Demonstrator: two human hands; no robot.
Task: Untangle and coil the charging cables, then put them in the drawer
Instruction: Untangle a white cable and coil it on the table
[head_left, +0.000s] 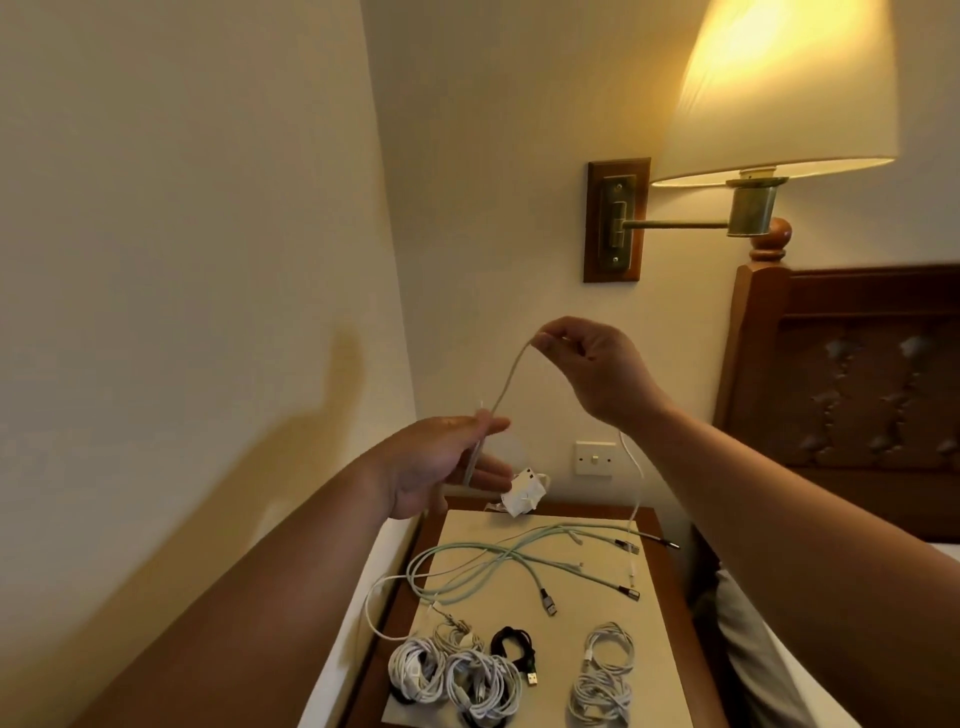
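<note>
Cream walls glow under a wall lamp. Above the nightstand with its coiled cables, the left hand grips a white cable low – the right hand pinches it higher – so it slants up and rightward between them.

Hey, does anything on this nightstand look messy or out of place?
Yes. The pale green cables lie loose and crossed over one another mid-table, unlike the coiled bundles in front. One white loop hangs past the nightstand's left edge. The left hand and right hand pinch a raised cable.
</note>
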